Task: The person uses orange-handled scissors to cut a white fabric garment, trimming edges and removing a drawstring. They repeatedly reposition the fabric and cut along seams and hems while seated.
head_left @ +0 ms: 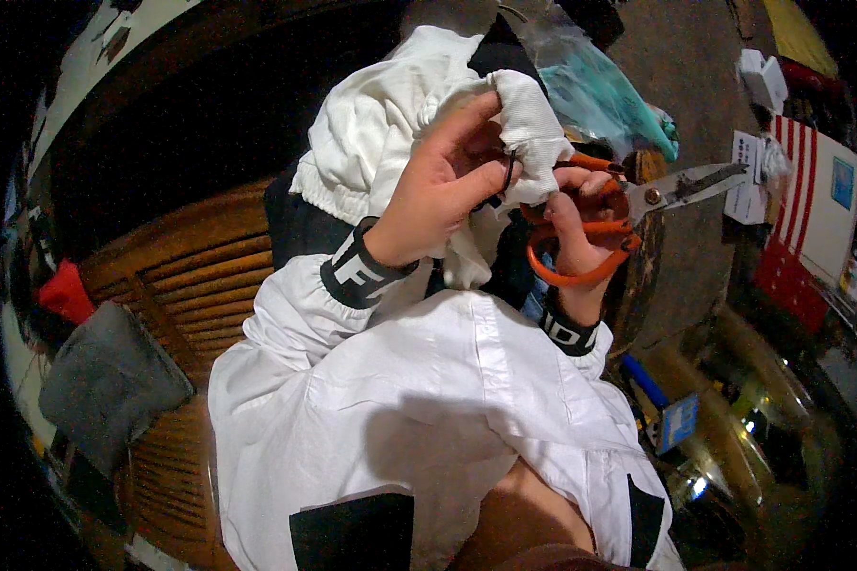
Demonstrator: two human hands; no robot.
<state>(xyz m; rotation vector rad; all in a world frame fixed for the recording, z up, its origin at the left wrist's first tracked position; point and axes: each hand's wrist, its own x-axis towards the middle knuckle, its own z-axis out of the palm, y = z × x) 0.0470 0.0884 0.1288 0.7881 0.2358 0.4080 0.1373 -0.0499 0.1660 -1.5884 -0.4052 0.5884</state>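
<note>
A white garment (362, 124) with ribbed edges lies bunched in front of me, over dark cloth. My left hand (428, 195) is closed on its raised ribbed part (533, 119), index finger and thumb bent around the fabric. By that thumb shows a thin black strip (511, 171), too small to name. Orange-handled scissors (581, 279) hang on my right hand (581, 224), their metal blades pointing right, away from the cloth. The right thumb and fingertips meet at the lower edge of the ribbed fabric; whether they pinch it is hard to tell.
On the left stands a slatted wooden bench (181, 276) with a grey cushion (114, 381) and a red item (66, 293). A teal plastic bag (605, 100) lies beyond the garment. At right are a red-and-white striped box (809, 200), a white box (747, 176) and shiny brown containers (733, 447).
</note>
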